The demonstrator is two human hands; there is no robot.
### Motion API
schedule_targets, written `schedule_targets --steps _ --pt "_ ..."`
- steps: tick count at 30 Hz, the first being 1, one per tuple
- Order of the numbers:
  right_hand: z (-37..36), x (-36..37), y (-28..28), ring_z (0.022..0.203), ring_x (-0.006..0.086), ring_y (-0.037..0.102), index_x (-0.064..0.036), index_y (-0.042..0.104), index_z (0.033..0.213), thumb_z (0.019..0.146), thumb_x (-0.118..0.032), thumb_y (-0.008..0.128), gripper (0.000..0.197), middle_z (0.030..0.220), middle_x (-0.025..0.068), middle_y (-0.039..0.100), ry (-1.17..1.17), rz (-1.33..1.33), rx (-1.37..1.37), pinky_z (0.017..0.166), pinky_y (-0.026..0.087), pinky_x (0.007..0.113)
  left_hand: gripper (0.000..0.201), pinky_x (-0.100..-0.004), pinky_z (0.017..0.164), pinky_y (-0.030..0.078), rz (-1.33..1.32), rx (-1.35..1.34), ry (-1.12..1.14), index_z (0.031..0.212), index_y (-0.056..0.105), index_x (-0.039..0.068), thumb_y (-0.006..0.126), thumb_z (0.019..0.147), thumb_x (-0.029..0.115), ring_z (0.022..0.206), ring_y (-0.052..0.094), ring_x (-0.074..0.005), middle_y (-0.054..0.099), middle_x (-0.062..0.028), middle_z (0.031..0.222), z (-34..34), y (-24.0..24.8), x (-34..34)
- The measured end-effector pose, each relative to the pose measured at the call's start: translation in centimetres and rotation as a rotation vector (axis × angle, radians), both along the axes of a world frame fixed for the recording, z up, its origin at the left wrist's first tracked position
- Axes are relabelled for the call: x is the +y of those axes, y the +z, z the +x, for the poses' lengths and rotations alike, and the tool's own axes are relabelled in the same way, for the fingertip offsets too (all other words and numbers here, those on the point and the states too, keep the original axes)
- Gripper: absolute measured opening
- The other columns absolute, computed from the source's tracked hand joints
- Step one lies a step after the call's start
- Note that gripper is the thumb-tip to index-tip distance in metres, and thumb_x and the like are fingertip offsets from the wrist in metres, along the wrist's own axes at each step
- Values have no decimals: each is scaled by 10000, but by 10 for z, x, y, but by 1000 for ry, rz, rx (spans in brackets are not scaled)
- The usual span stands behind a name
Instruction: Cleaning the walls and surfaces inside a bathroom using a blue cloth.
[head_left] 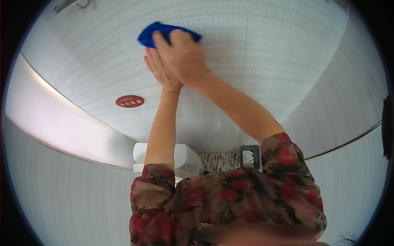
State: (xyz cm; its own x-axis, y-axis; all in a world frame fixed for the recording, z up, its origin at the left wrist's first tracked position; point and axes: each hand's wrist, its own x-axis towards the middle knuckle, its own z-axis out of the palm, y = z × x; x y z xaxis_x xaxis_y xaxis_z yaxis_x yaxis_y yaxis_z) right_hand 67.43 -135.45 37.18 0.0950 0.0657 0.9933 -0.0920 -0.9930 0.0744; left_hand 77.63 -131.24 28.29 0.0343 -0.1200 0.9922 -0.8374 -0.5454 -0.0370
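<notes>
A blue cloth (150,35) lies bunched against the pale, finely textured wall (221,24). My right hand (182,55) is closed over it, with fingers pressing on its lower side; that hand is slightly blurred. Just below and to the left, my left hand (162,74) rests with its fingers stretched out toward the cloth. Part of the left hand is hidden behind the right one, and its wrist lies close beside the right wrist. Both forearms reach up from short, flower-patterned sleeves.
On the wall, left of my left forearm, is a red oval sticker (130,101). A white toilet (186,160) stands below, partly behind my arm. Beside it are mosaic floor tiles (219,161) and a dark bin (257,156) with pale contents. Panelled walls enclose both sides.
</notes>
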Motion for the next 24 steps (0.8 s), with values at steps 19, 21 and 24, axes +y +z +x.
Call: schedule_targets --steps 19,21,24 --pt "-186 -229 -30 896 322 592 -96 578 1210 817 -166 627 402 1022 155 560 -451 364 -324 717 515 417 679 -518 1168 99 -45 4 -25 1443 255 -130 453 941 282 1452 166 -402 203 -269 1547 -13 15 -2" --pt "-199 -239 -33 936 345 576 -79 571 1222 827 -147 614 403 1056 185 552 -464 418 -331 771 503 438 677 -522 1166 102 -43 8 -33 1452 249 -117 451 944 282 1453 162 -403 193 -269 1550 -13 15 -2" --pt "-194 -235 -35 1048 423 490 -41 560 1213 817 -80 589 399 1142 250 511 -575 187 -334 915 399 536 670 -531 1162 109 -44 -9 -9 1463 265 -83 474 937 276 1452 166 -405 198 -270 1549 -15 16 -3"
